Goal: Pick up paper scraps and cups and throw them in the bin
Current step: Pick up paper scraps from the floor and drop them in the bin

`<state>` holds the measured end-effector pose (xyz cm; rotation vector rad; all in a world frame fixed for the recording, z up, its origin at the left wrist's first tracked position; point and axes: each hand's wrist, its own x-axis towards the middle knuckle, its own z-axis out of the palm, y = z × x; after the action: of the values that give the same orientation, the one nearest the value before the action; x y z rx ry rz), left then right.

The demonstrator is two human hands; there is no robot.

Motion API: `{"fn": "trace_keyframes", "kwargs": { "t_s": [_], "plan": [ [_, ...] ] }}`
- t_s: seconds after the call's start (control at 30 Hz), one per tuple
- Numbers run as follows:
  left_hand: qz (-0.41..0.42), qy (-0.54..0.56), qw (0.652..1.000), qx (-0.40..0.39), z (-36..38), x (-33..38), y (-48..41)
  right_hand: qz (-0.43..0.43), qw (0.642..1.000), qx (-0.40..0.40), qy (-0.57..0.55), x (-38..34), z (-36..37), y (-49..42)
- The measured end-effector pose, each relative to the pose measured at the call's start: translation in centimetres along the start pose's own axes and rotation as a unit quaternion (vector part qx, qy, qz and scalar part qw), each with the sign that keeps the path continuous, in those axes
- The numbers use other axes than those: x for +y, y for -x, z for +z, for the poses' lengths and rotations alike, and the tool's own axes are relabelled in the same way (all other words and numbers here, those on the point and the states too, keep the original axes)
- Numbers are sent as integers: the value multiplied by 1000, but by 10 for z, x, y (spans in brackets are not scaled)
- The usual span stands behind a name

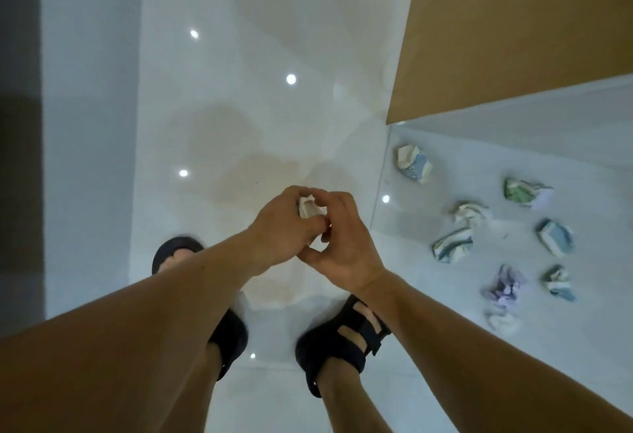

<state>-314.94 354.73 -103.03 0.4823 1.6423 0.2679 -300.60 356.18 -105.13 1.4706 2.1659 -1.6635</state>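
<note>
Forearms converge before us: our left hand (284, 223) curls round a paper scrap (307, 207), our right hand (342, 244) pinches it too; loose scraps (452, 247) lie right of both.

Open glossy floor (239, 107) ahead and left — brown panel (513, 28) blocks the upper right, crumpled scraps (452, 247) strewn below it.

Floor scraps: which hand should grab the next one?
Right, probably. The floor scraps all lie on the person's right side, nearer the right hand than the left hand. Both hands meet on a held scrap, so it must let go first.
</note>
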Motion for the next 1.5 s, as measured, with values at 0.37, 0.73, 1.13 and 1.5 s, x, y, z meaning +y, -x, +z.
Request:
{"fn": "trace_keyframes", "kwargs": {
  "t_s": [0.37, 0.73, 1.13, 1.5],
  "plan": [
    [11, -142, 988, 58, -11, -44, -42, 184, 932, 113, 289, 121, -103, -88],
    [46, -186, 980, 62, -58, 19, 43, 173, 971, 77, 148, -4, -45, -2],
    [107, -81, 978, 157, -178, 138, 342, 31, 976, 27, 215, -324, -163, 115],
    [56, 40, 948, 311, -145, 92, 612, -153, 929, -86, 325, -516, -164, 277]
  ]
}}
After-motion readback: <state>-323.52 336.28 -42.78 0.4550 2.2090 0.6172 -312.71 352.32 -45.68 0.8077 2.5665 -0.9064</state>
